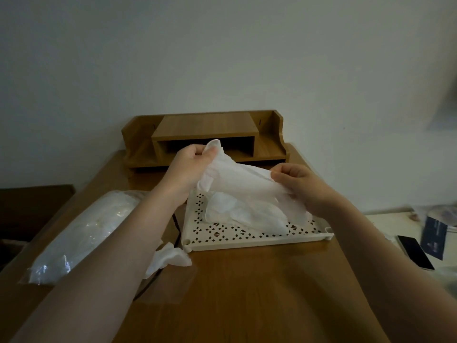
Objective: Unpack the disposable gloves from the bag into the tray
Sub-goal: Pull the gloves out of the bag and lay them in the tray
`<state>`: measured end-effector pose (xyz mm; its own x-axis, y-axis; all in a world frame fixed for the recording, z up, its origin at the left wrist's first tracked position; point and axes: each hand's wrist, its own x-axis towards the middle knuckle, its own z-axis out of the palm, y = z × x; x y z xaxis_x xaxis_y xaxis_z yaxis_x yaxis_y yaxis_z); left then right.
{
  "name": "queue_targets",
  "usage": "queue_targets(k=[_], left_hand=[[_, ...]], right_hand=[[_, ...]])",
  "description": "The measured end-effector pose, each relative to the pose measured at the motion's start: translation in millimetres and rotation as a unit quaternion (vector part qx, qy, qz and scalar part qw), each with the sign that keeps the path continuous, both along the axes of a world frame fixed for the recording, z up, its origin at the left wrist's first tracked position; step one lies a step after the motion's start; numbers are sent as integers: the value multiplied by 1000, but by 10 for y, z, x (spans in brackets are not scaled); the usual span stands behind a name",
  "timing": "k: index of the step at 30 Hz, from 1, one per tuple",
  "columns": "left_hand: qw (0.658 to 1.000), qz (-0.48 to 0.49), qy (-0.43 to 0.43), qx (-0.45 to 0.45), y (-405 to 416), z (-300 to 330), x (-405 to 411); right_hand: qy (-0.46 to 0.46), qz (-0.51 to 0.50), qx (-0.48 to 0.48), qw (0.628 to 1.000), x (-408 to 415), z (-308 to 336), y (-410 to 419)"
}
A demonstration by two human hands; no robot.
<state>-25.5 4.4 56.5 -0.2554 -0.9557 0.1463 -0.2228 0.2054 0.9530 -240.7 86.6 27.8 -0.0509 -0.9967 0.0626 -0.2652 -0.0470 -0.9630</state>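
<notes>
Nearest me, on the wooden table (247,293), a loose white glove (170,257) lay just off the near-left corner of the perforated cream tray (247,240), partly under my left forearm. Left of the tray sat the clear plastic bag (81,233), bulging with white gloves. Right of the tray, on a paler surface, I saw a dark phone (415,252) and a dark blue card (434,237). Inside the tray rested a small heap of gloves (244,216). Above the tray I held one disposable glove (242,180) stretched between both hands: my right hand (301,184) pinched its nearer end, and my left hand (190,164) gripped its far end with curled fingers. Beyond the tray, a wooden desk shelf (205,139) stood against the wall (222,58).
</notes>
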Motion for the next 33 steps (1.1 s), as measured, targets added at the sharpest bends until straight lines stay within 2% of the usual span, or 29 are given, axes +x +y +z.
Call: queue_targets(k=[3, 6, 8, 10, 12, 14, 16, 18, 20, 21, 26, 30, 33], left_hand=[[996, -50, -18, 69, -84, -76, -23], [989, -65, -53, 124, -200, -152, -64], [986, -67, -67, 141, -278, -201, -121], [983, -71, -46, 161, -317, -246, -181], [974, -95, -6, 203, -330, -293, -212], [960, -145, -37, 238, -324, -343, -218], [947, -169, -177, 209, -341, -388, -234], [933, -143, -305, 127, -396, -465, -291], [915, -120, -382, 53, -460, -573, -354], [904, -111, -413, 24, -477, -622, -378], [884, -60, -461, -43, -543, -802, -427], [895, -29, -441, -60, -544, -854, -463], [892, -8, -448, -58, -564, -862, -502]], right_hand=[[-20, -3, 6, 1000, -170, -31, -67], [-12, 45, 22, 999, -333, -31, -134], [7, 79, 57, 995, -427, -13, -195], [5, 113, 109, 988, -520, -17, -263], [-21, 146, 151, 977, -603, -58, -313], [-68, 164, 184, 967, -671, -106, -354], [-63, 141, 218, 964, -664, -141, -395], [52, 67, 234, 969, -636, -234, -499], [204, 40, 229, 951, -584, -341, -630], [248, 41, 228, 941, -553, -375, -676], [321, 49, 179, 929, -535, -405, -749], [307, -26, 133, 942, -595, -488, -827], [348, -82, 117, 926, -598, -557, -847]])
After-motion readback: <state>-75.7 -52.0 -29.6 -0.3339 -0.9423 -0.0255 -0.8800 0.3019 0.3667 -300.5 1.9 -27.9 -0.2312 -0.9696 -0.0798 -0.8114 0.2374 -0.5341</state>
